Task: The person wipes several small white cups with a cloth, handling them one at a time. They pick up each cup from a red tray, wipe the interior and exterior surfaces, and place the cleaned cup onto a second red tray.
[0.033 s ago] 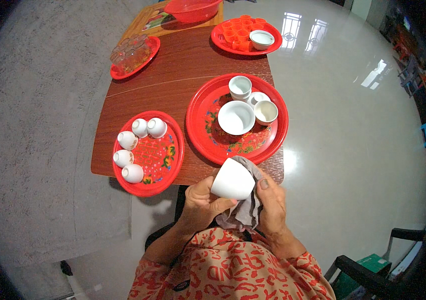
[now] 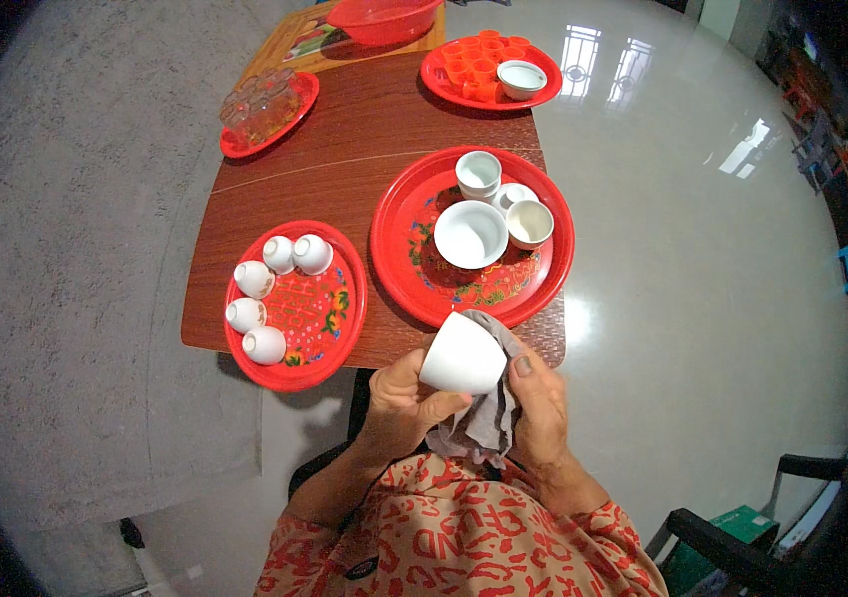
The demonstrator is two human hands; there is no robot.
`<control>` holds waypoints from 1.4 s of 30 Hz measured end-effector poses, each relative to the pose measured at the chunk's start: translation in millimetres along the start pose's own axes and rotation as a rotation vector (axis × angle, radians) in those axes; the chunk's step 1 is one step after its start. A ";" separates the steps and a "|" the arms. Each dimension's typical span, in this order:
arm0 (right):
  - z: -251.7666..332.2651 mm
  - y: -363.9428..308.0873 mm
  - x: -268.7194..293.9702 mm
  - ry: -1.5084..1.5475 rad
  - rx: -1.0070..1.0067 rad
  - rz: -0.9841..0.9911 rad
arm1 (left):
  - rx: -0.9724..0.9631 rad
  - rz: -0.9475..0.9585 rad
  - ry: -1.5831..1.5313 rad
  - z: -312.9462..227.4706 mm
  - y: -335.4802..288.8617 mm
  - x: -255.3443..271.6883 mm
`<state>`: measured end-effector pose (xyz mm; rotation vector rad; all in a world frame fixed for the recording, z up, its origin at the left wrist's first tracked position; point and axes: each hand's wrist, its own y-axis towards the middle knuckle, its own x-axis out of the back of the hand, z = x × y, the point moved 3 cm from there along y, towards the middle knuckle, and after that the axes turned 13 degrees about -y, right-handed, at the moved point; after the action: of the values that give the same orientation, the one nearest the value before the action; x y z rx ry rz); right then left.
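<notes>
Over the table's near edge I hold a white cup point(image 2: 463, 355) tilted on its side. My left hand point(image 2: 404, 403) is closed on the cup's lower left side, thumb along its wall. A grey cloth point(image 2: 483, 426) hangs from my right hand point(image 2: 540, 403), whose fingers press it against the cup's right side; some of those fingers are hidden. Ahead, a large round red tray point(image 2: 407, 289) carries a white bowl point(image 2: 471, 235) and several white cups point(image 2: 530, 225). On the smaller red tray point(image 2: 346, 343) to the left, several small white cups point(image 2: 265, 345) stand upside down along the rim.
Clear glasses point(image 2: 261, 107) crowd a red tray point(image 2: 235, 151) at the far left. At the far right, another red tray point(image 2: 439, 88) bears orange cups point(image 2: 473, 62) and a white bowl point(image 2: 521, 79). A red basin point(image 2: 384, 22) stands behind. A black chair armrest point(image 2: 717, 547) is at lower right.
The cloth's hanging end has shifted slightly, and my right hand has moved a little. My left hand keeps its hold on the cup.
</notes>
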<state>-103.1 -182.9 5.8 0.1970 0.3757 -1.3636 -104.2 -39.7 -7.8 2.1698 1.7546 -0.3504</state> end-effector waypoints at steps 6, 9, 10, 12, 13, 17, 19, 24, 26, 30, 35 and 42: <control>-15.8 0.7 -7.4 0.271 -0.166 0.013 | -0.095 -0.119 -0.053 8.9 5.0 1.0; -33.1 -5.9 -7.1 0.363 -0.263 0.044 | -0.108 -0.188 -0.039 9.3 10.9 7.9; -32.5 -7.8 -4.6 0.264 -0.243 0.039 | -0.095 -0.189 -0.103 10.3 10.3 9.3; -31.5 -11.7 1.4 0.067 -0.200 0.031 | -0.070 -0.189 -0.231 11.9 8.2 10.5; -33.3 -12.8 3.8 0.064 -0.126 -0.055 | -0.110 -0.164 -0.290 9.1 8.6 7.9; -16.0 -10.4 8.6 -0.320 0.269 -0.255 | -0.122 -0.117 -0.304 9.4 7.9 8.7; -13.5 -5.1 11.8 -0.637 0.467 -0.276 | -0.083 -0.120 -0.280 9.4 4.4 6.0; -8.7 -5.0 0.9 -0.746 0.601 -0.293 | -0.071 -0.127 -0.257 6.0 2.2 -0.2; -10.7 -7.3 0.4 -0.783 0.654 -0.316 | -0.072 -0.126 -0.240 5.7 0.5 -0.4; -8.4 -8.8 -0.4 -0.805 0.727 -0.362 | -0.077 -0.124 -0.209 6.3 -1.2 -1.5; -10.1 -9.2 3.6 -0.763 0.807 -0.324 | -0.088 -0.142 -0.207 4.4 -0.1 -3.2; 4.5 -11.6 12.4 -0.833 0.811 -0.300 | -0.015 -0.126 -0.182 6.2 -0.8 5.1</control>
<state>-111.9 -198.2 6.3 0.2200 -0.8923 -1.7002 -103.8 -37.5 -15.5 1.9539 1.7887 -0.5456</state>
